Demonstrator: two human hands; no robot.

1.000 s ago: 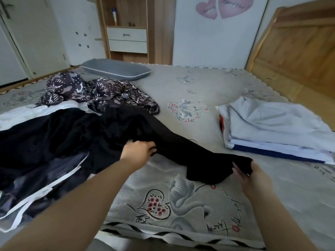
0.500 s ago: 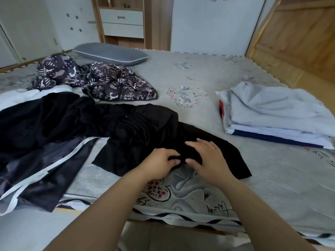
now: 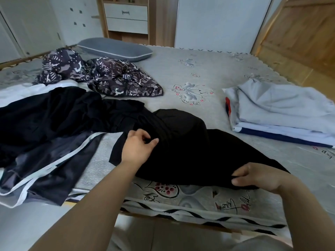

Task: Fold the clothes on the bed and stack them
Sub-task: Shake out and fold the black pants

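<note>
A black garment (image 3: 195,151) lies bunched near the front edge of the bed (image 3: 208,77). My left hand (image 3: 138,149) pinches its fabric near the middle fold. At the near right corner, my right hand (image 3: 257,176) grips the garment's edge. A stack of folded pale clothes (image 3: 282,113) sits at the right. More black clothing (image 3: 45,116) and a dark piece with white stripes (image 3: 45,171) lie at the left. A crumpled camouflage-patterned garment (image 3: 101,75) is behind them.
A grey pillow (image 3: 116,48) lies at the far side of the bed. A wooden headboard (image 3: 299,38) rises at the right. A cabinet with white drawers (image 3: 126,17) stands against the far wall. The bed's front edge (image 3: 181,214) runs just below my hands.
My hands, together at the garment's near edge half a second ago, have spread apart: the left went up and left, the right went right. The black garment is stretched wider toward the right.
</note>
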